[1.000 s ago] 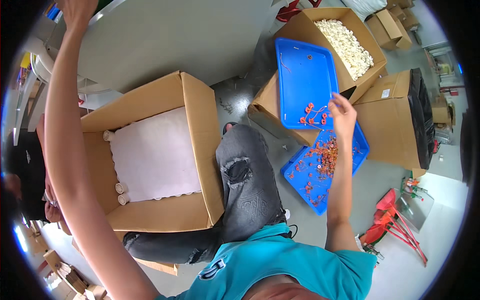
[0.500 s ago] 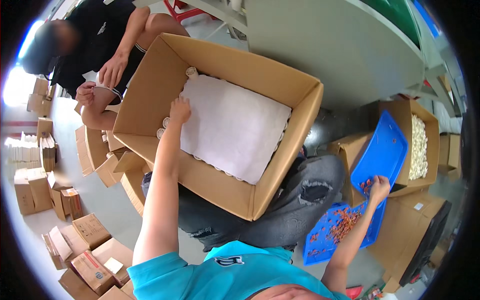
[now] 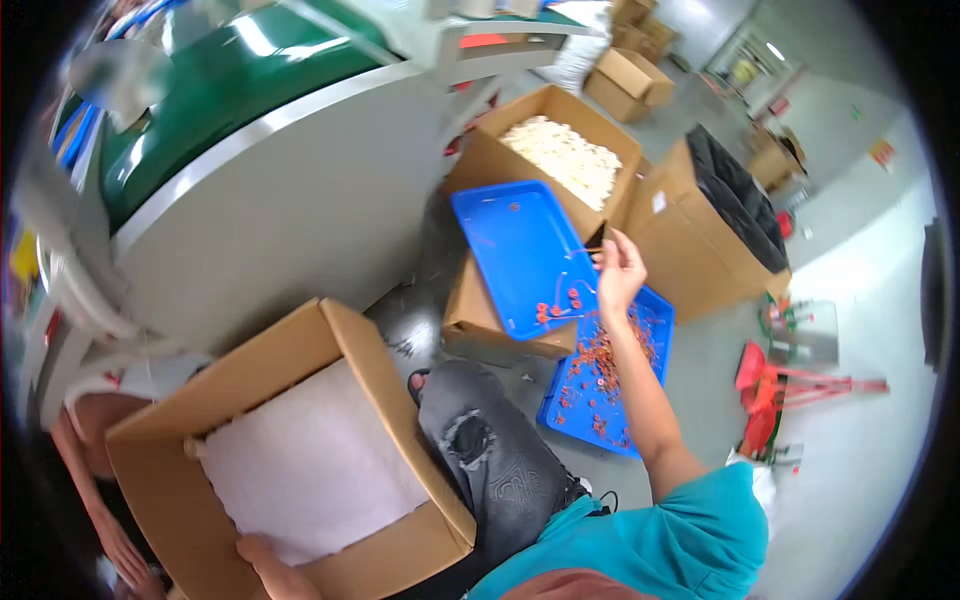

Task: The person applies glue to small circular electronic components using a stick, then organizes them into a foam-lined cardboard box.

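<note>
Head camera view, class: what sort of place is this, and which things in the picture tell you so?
Probably a factory or packing workshop floor. Open cardboard boxes stand around, one filled with small pale parts; blue trays hold small red parts; a green conveyor-like machine runs beside them.

The left hand (image 3: 272, 568) at six o'clock is cut by the lower edge, its fingers hidden behind the cardboard box (image 3: 370, 350) wall. What the right hand (image 3: 618, 270) pinches is too small to tell.

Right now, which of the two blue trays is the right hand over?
The right hand is over the upper blue tray, propped tilted on a cardboard box and nearly bare; the lower blue tray lies on the floor, full of red pieces.
</note>
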`<state>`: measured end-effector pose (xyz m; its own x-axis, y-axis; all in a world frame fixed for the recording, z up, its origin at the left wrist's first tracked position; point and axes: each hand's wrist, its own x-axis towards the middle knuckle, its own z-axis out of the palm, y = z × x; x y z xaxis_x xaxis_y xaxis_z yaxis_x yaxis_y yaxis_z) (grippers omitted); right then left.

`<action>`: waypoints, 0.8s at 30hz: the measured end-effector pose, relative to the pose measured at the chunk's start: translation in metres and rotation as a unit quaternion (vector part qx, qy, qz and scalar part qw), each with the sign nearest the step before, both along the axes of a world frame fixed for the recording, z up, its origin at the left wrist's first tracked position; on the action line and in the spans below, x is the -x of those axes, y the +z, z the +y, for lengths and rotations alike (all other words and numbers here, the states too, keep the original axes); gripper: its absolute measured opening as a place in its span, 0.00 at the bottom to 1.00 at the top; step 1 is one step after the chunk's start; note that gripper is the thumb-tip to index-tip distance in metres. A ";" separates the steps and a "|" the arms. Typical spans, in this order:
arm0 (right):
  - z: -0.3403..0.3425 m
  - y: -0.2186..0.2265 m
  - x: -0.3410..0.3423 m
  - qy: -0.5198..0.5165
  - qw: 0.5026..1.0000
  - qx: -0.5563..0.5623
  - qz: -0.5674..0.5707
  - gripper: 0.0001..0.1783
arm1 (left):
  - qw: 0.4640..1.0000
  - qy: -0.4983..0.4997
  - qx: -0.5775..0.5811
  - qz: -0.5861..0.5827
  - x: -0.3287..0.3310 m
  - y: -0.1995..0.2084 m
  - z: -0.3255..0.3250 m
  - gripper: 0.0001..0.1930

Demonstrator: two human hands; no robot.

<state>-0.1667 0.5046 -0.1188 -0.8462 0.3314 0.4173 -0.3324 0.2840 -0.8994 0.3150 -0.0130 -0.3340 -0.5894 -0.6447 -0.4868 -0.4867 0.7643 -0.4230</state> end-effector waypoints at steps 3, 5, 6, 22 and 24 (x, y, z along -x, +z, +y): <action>-0.013 0.028 -0.016 -0.002 0.998 0.016 0.068 0.09 | 0.998 0.029 -0.030 0.049 -0.035 0.006 -0.019 0.36; -0.031 0.043 -0.033 0.041 0.993 0.061 0.091 0.08 | 0.993 0.062 -0.057 0.078 -0.061 0.001 -0.047 0.37; -0.041 0.047 -0.042 0.075 0.989 0.068 0.106 0.08 | 0.990 0.076 -0.074 0.093 -0.060 -0.006 -0.064 0.38; -0.307 0.071 -0.233 0.739 0.608 0.121 -0.264 0.15 | 0.455 0.205 -0.559 0.662 0.046 0.295 0.116 0.28; -0.307 0.059 -0.234 0.748 0.592 0.126 -0.273 0.15 | 0.460 0.278 -0.584 0.608 0.045 0.288 0.133 0.23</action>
